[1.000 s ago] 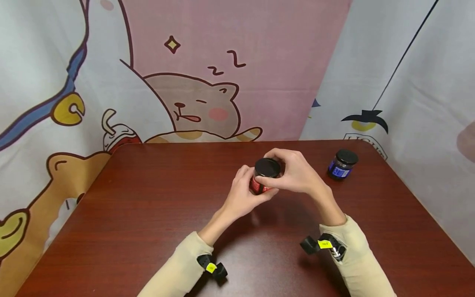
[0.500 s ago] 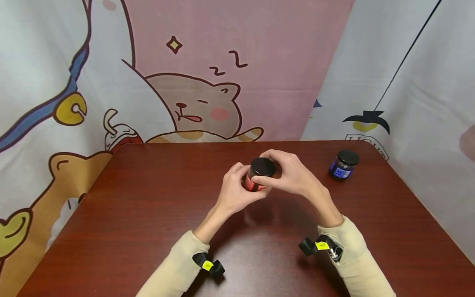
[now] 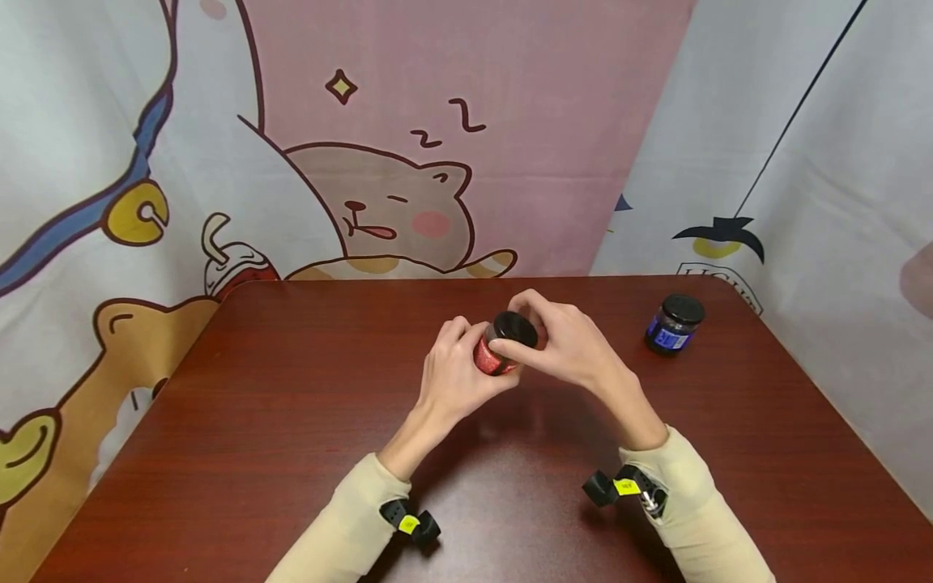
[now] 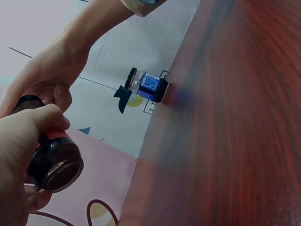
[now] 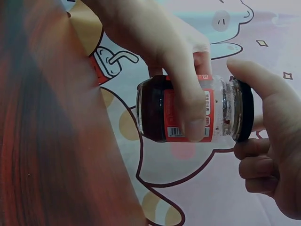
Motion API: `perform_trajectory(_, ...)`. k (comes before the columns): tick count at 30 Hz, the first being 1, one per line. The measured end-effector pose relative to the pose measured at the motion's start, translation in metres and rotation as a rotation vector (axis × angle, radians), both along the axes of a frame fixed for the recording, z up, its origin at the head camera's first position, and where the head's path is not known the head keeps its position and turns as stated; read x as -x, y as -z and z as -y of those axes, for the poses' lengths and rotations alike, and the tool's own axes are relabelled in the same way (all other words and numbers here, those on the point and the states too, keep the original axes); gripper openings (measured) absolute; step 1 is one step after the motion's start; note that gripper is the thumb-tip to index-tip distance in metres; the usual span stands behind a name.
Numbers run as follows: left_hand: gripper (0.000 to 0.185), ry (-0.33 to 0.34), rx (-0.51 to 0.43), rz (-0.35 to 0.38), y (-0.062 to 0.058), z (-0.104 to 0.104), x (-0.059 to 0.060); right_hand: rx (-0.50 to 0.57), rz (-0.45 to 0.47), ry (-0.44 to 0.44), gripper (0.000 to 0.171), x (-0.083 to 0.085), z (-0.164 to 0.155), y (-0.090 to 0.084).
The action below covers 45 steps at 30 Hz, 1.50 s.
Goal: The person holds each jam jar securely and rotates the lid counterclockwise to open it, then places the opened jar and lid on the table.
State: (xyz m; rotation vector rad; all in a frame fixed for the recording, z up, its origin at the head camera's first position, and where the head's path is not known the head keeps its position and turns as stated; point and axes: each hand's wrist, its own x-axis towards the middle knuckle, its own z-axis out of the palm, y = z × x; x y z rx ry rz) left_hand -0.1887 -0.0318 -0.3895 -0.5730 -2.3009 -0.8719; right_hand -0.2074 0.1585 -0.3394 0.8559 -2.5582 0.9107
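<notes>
A glass jar with a red label [image 3: 490,359] and dark contents is held above the table, its top leaning to the right in the head view. My left hand [image 3: 455,371] grips the jar's body, thumb lying across the label [image 5: 186,113] in the right wrist view. My right hand [image 3: 576,344] holds the black lid [image 3: 515,327] by its edge, thumb on the near side and fingers behind. Threads of the glass neck [image 5: 227,109] show beside the lid's rim. The jar's base [image 4: 59,172] faces the left wrist camera.
A second jar with a blue label [image 3: 669,334] and black lid stands at the far right of the dark red wooden table [image 3: 328,389]. Behind the table hangs a cartoon-printed cloth [image 3: 554,162]. Both sleeves carry small black wrist cameras [image 3: 425,529].
Both hands have shifted slightly left with the red-labelled jar, which now leans more to the right. The blue-labelled jar stays in place.
</notes>
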Motion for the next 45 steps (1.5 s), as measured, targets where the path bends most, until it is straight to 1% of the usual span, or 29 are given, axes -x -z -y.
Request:
perform_trajectory(2,0.046,0.006,0.001,-0.002,0.0,0.0,0.0,0.002,-0.021,0.013,0.043,0.0,0.001,0.001)
perform_trajectory(5,0.044,0.039,-0.013,0.004,-0.002,0.001,0.002,0.0,-0.062,0.016,0.041,0.001,0.002,0.003)
perform_trajectory(8,0.041,0.088,-0.045,0.037,-0.003,0.003,0.003,-0.009,-0.104,0.016,0.04,0.001,0.003,0.005)
perform_trajectory(13,0.039,0.155,-0.106,0.118,-0.007,0.006,0.005,-0.017,-0.146,0.007,0.039,0.001,0.004,0.007)
perform_trajectory(19,0.037,0.231,-0.137,0.156,-0.009,0.012,0.007,-0.004,-0.164,-0.002,0.039,0.0,0.006,0.008)
perform_trajectory(21,0.035,0.28,-0.163,0.195,-0.008,0.015,0.008,-0.002,-0.165,-0.021,0.038,-0.001,0.007,0.008)
perform_trajectory(26,0.028,0.406,-0.234,0.324,-0.009,0.022,0.01,-0.012,-0.157,-0.1,0.037,-0.003,0.008,0.003)
perform_trajectory(31,0.027,0.481,-0.263,0.394,-0.012,0.026,0.008,0.001,-0.157,-0.164,0.039,-0.005,0.007,0.0)
perform_trajectory(36,0.028,0.522,-0.272,0.428,-0.011,0.028,0.01,-0.003,-0.157,-0.208,0.038,-0.006,0.006,-0.001)
perform_trajectory(40,0.029,0.543,-0.273,0.435,-0.009,0.03,0.012,-0.031,-0.156,-0.22,0.038,-0.007,0.006,-0.002)
perform_trajectory(45,0.033,0.565,-0.264,0.438,-0.012,0.032,0.013,-0.051,-0.161,-0.234,0.04,-0.009,0.005,-0.004)
